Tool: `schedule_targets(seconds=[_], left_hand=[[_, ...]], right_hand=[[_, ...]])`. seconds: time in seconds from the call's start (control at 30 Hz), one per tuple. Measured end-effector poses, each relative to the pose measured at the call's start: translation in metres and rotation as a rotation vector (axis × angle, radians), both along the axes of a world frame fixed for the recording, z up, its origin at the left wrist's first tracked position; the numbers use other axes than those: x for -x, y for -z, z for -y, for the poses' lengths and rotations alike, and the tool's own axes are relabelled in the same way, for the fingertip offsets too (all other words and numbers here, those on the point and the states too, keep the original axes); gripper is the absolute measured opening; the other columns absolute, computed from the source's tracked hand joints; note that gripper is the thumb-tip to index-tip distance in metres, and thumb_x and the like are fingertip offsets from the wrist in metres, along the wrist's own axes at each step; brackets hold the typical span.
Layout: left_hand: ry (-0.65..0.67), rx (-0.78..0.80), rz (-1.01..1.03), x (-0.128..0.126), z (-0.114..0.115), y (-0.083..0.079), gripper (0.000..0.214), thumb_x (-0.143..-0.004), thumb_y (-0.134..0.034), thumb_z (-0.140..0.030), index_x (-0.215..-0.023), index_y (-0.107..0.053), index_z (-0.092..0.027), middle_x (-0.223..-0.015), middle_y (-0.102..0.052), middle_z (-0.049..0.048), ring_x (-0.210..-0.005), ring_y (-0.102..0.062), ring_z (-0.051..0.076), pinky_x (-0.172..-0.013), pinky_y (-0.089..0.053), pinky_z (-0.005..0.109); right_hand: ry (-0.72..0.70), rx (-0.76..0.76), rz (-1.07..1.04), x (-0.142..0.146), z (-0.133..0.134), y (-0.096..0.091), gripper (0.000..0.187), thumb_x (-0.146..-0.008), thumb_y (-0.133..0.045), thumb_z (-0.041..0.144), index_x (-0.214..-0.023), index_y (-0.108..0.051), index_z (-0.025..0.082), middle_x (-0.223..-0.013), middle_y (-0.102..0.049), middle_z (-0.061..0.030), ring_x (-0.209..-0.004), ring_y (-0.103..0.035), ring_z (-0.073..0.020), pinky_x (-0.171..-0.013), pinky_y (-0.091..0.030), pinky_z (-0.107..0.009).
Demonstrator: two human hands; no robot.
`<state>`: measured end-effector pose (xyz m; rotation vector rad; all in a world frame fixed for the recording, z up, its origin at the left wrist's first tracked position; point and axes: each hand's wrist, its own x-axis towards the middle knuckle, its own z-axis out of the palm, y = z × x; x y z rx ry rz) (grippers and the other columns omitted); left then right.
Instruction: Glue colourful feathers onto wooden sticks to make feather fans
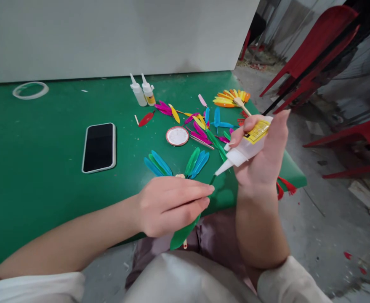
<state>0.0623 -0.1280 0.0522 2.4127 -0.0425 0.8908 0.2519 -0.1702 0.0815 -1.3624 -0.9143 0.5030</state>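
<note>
My left hand (169,205) pinches a green feather (183,234) by its quill end, the vane hanging down past the table edge. My right hand (263,155) grips a small white glue bottle (245,148) with a yellow label, its nozzle tip pointing down-left and meeting the feather's quill by my left fingertips. Just beyond my left hand, a partial fan of blue and green feathers (176,164) lies on the green table (46,168).
A phone (99,147) lies face up at centre left. Two more glue bottles (143,91) stand near the wall, with a round lid (177,136), loose coloured feathers (200,122), an orange-yellow feather fan (230,99) and a tape ring (30,90). Red chairs (317,46) stand on the right.
</note>
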Motion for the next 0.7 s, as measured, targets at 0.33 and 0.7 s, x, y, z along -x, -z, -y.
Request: schedule_targets(seconds=[0.33,0.7], left_hand=[[0.018,-0.039,0.043,-0.001,-0.005,0.003,0.033,-0.09,-0.039,-0.025,-0.11,-0.063,-0.034,-0.104,-0.069,0.0,-0.092,-0.065,0.016,-0.082,-0.054,0.021],[-0.003,-0.25,0.129,0.002,-0.002,-0.002,0.026,-0.086,-0.046,-0.012,-0.103,-0.063,-0.022,-0.109,-0.067,0.0053,-0.102,-0.062,0.015,-0.089,-0.05,0.021]], right_hand=[[0.03,-0.044,0.103,0.006,0.012,-0.005,0.052,-0.08,-0.016,0.071,-0.074,-0.043,0.027,-0.057,-0.057,-0.0019,-0.049,-0.056,-0.0176,-0.041,-0.035,-0.031],[-0.034,-0.449,-0.102,0.002,0.003,-0.003,0.038,-0.076,-0.053,0.059,-0.066,-0.051,0.022,-0.046,-0.044,0.0063,-0.041,-0.052,-0.0108,-0.036,-0.032,-0.023]])
